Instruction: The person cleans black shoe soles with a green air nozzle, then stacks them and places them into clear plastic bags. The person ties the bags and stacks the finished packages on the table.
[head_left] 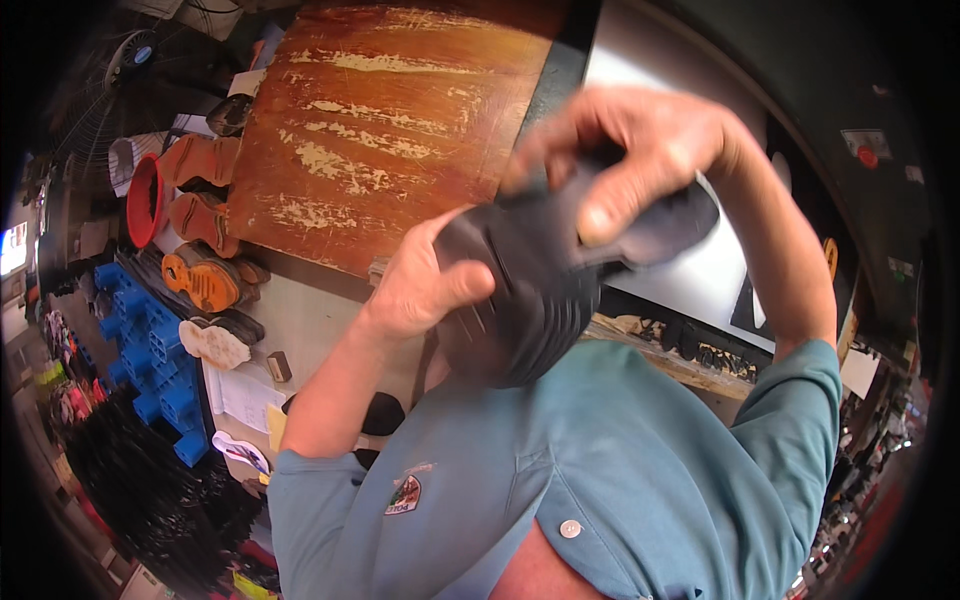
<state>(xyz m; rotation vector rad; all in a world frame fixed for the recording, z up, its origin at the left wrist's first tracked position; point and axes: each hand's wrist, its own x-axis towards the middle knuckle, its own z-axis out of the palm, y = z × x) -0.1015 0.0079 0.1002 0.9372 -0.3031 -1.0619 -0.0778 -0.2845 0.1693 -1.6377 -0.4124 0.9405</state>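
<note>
In front of my chest is a dark, bendy bundle of black sole-shaped pieces (520, 290), blurred in part by motion. Curved lines along its lower side look like layered edges. My left hand (425, 280) grips it from the left, thumb lying on the near face and the other fingers hidden behind. From the upper right my right hand (640, 150) bends over its top end, thumb pressed on the surface and fingers curled and smeared. A greyish, rounded end (675, 225) of the bundle juts out below the right hand.
A worn brown wooden board (390, 130) lies ahead. Orange sole-shaped pieces (205, 280), a red bowl (145, 200), blue plastic blocks (150, 345) and a paper sheet (243, 398) are at left. A white sheet (690, 285) lies at right, and a fan (130, 60) stands far left.
</note>
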